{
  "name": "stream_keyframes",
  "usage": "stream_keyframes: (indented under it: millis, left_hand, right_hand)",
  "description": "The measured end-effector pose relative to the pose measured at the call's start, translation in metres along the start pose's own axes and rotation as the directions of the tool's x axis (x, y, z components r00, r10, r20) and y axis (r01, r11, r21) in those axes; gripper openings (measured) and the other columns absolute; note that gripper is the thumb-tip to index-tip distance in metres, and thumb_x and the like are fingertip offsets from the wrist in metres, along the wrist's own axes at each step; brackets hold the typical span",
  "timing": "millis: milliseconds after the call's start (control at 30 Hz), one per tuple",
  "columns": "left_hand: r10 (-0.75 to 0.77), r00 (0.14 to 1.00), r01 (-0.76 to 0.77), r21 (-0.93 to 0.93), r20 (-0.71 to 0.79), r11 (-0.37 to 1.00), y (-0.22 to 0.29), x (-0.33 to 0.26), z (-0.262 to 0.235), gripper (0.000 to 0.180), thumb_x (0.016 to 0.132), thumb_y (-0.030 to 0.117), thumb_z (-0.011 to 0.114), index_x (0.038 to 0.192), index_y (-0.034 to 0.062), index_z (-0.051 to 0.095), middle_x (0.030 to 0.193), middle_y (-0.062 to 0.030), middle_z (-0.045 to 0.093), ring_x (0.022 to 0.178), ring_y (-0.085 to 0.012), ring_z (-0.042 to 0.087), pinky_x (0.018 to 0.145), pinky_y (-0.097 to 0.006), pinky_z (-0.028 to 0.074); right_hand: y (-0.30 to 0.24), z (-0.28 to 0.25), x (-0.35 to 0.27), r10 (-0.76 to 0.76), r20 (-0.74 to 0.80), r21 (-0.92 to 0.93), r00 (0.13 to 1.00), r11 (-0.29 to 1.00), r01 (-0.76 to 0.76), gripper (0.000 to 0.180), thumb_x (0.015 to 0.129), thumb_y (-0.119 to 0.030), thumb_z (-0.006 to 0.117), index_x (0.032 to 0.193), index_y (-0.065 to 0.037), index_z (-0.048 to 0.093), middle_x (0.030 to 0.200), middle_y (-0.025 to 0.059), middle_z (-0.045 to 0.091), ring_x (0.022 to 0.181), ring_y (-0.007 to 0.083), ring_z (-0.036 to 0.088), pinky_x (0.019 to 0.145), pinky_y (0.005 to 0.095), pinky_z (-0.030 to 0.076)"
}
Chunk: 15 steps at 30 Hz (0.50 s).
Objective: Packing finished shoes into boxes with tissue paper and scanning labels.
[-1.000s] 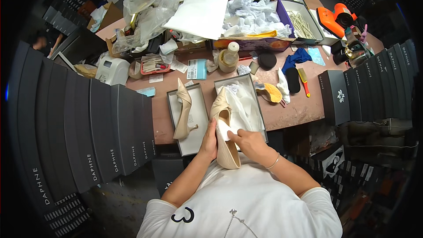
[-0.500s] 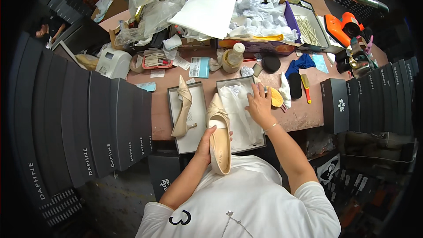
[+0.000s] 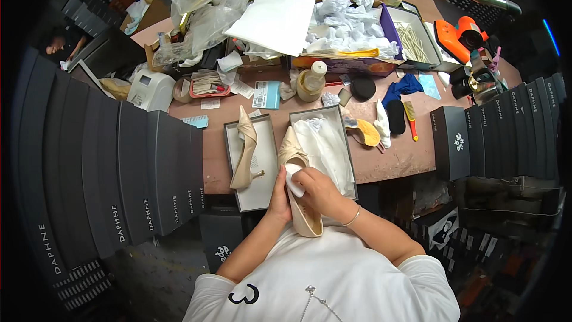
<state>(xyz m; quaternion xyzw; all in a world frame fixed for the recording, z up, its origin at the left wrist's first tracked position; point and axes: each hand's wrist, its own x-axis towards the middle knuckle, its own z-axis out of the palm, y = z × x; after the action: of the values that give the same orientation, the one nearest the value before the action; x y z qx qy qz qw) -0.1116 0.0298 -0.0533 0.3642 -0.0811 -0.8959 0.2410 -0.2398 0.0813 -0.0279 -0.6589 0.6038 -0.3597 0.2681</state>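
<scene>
A beige pointed-toe shoe [image 3: 307, 220] is held in front of my chest, its toe pointing away from me. My left hand [image 3: 279, 198] is wrapped round its left side. With fingers closed, my right hand [image 3: 319, 191] grips a white wad of stuffing [image 3: 293, 180] at the shoe's opening; part of the wad lies inside toward the toe. The matching high-heeled shoe [image 3: 243, 149] lies on its side in a grey box half [image 3: 265, 200] to the left. Just beyond my hands, the other box half [image 3: 351, 167] holds white tissue paper [image 3: 325, 149].
Dark shoe boxes stand in a row at the left [image 3: 131, 173] and another at the right [image 3: 450, 143]. Along the back are a purple carton [image 3: 390, 30] of crumpled paper, a pump bottle [image 3: 311, 83] and a tray of sticks [image 3: 411, 42]. A yellow sponge [image 3: 368, 134] and a brush [image 3: 411, 120] lie right.
My right hand has come from above the tissue-lined box to the shoe's opening and now grips the white stuffing. The shoe's heel end has swung slightly right in my left hand.
</scene>
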Motion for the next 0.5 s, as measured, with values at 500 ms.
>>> stream_keyframes:
  millis: [500]
  left_hand:
    - [-0.082, 0.991, 0.075, -0.071, -0.102, 0.995, -0.009, -0.009, -0.04, 0.06, 0.093, 0.047, 0.047, 0.129, -0.0002, 0.048, 0.113, -0.0169, 0.062, 0.097, -0.0279, 0.063, 0.086, -0.039, 0.052]
  right_hand:
    - [0.061, -0.002, 0.039, -0.015, 0.21, 0.251, 0.978, 0.967, -0.039, 0.083, 0.074, -0.009, 0.072, 0.147, -0.008, 0.032, 0.148, 0.0209, 0.033, 0.138, 0.0394, 0.031, 0.114, 0.0417, 0.027]
